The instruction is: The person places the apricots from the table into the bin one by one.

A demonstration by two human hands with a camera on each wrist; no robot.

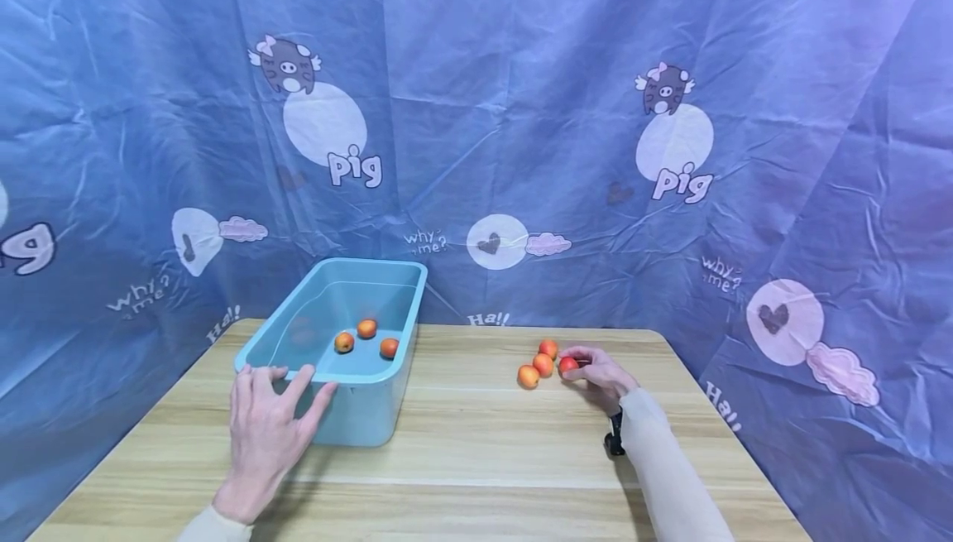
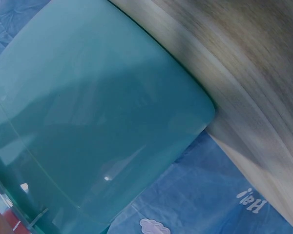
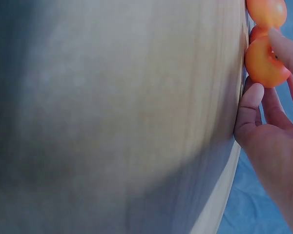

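My right hand [image 1: 601, 370] is at the right of the table, its thumb and fingers around a small round red-orange fruit [image 1: 568, 365]. In the right wrist view, that fruit [image 3: 265, 62] sits between a fingertip above and the thumb below. Just left of it, three similar fruits [image 1: 543, 366] lie close together on the wood. My left hand [image 1: 265, 419] rests with spread fingers on the near rim of a light blue plastic bin [image 1: 365, 378]. Inside the bin, three more orange fruits [image 1: 366, 328] lie on the bottom. The left wrist view mostly shows the bin's wall [image 2: 102, 112].
The bin stands on the left of a light wooden table [image 1: 476, 443]. A blue cloth [image 1: 476, 136] printed with pigs and clouds hangs behind and along both sides. A dark strap [image 1: 615, 434] is on my right wrist.
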